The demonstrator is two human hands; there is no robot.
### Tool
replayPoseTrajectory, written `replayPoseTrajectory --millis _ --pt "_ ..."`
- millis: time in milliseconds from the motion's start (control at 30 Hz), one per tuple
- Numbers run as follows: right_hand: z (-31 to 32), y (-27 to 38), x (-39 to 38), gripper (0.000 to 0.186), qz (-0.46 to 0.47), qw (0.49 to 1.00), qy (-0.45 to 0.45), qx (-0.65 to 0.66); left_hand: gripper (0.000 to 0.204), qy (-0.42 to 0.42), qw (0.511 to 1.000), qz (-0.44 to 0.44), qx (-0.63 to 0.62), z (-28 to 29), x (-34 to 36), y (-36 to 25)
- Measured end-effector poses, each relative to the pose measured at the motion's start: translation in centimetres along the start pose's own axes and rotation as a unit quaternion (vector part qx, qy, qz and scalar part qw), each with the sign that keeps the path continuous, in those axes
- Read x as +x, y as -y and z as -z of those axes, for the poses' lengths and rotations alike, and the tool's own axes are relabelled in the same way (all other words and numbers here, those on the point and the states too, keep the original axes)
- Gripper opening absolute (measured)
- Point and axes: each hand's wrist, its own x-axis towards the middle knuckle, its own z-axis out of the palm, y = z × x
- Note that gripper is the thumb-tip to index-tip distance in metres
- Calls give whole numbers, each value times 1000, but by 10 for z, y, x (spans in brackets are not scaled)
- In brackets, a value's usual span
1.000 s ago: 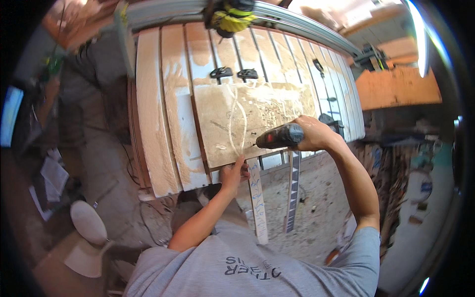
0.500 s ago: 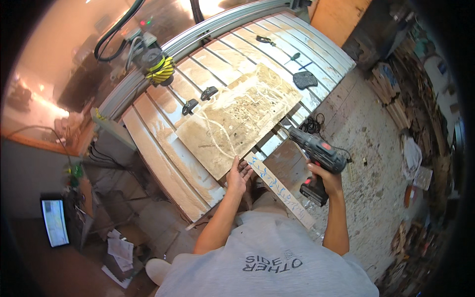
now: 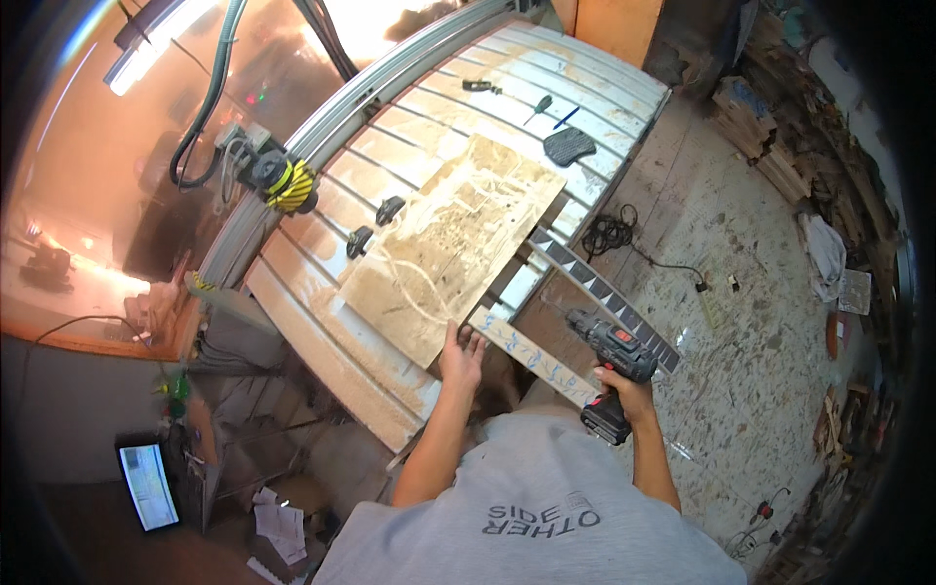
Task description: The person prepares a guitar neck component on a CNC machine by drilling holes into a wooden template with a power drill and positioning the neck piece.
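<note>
My right hand (image 3: pixel 629 393) is wrapped round the grip of a black-and-red cordless drill (image 3: pixel 616 343). Its nose points left, over the gap between two strips jutting out from the table, apart from the board. My left hand (image 3: pixel 461 359) is at the near edge of a sand-coloured wooden board (image 3: pixel 448 244), fingers apart and thumb up by the edge. Beside those fingers starts a pale wooden strip (image 3: pixel 534 357) with blue marks, running toward my body. A dark strip with pale triangles (image 3: pixel 606 295) lies beyond the drill.
The board rests on a dusty slotted machine table (image 3: pixel 336 322). Two black clamps (image 3: pixel 390 210) stand at its far side. A dark pad (image 3: pixel 569 147), a screwdriver (image 3: pixel 541 105) and a blue pen (image 3: pixel 566 118) lie farther back. A machine spindle (image 3: pixel 283 185) hangs left. Coiled cable (image 3: pixel 609 234) lies right.
The drill has come back toward me, away from the board's edge, uncovering the dark strip. My left hand remains by the board's near edge. The whole view has shifted slightly.
</note>
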Motion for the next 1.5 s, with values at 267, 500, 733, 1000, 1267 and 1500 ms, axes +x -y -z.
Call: replayPoseTrajectory --millis 267,500,733,1000,1267,1500 --pt "4 94 87 73 395 880 19 -262 51 0 999 -9 49 0 -4 5" --pt "6 167 267 89 316 837 -46 -444 64 11 993 -10 121 1 -16 2" --pt "-2 178 454 94 228 839 -127 -478 69 -37 988 -2 152 38 -44 -14" --pt "29 177 596 90 242 793 -220 -514 53 -93 984 -117 94 84 -50 -44" --pt "37 166 591 79 241 745 -241 -573 48 -67 987 -100 106 42 -38 -55" --pt "-70 117 313 49 280 883 140 -350 46 -43 990 -88 103 50 -43 -63"
